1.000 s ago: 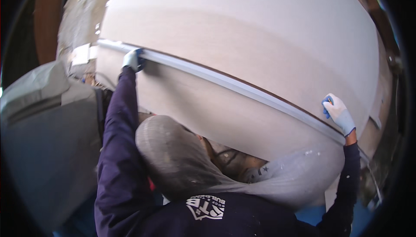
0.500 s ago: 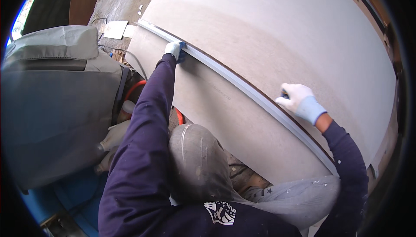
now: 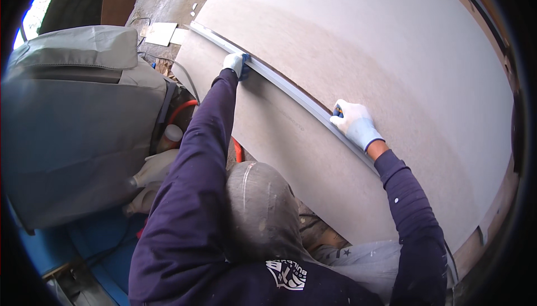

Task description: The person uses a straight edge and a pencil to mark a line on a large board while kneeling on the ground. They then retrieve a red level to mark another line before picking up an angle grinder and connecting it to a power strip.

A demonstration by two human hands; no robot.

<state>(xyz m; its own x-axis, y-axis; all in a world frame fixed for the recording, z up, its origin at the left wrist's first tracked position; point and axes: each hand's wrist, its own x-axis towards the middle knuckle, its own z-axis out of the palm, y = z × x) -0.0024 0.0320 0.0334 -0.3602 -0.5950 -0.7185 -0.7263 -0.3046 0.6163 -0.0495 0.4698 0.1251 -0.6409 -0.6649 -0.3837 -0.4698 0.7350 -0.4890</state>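
Observation:
A long silver-grey metal straightedge lies slantwise across a large pale board. A dark strip shows along its far side. Toward its far left end, my left hand, in a white glove with blue on the fingers, is closed on the straightedge. My right hand, gloved the same way, is closed at the straightedge's far side, farther right. In its fist is a small tool with a yellowish part; most of it is hidden by the fingers, and its kind cannot be made out.
At the left stands a bulky grey-covered object. Between it and my knee lie an orange hose, a jar with a white lid and a pale bottle. White offcuts rest on the floor beyond.
My right hand has moved left and slightly farther away along the straightedge, with the small tool in it. My left hand keeps its hold. The whole view has shifted a little.

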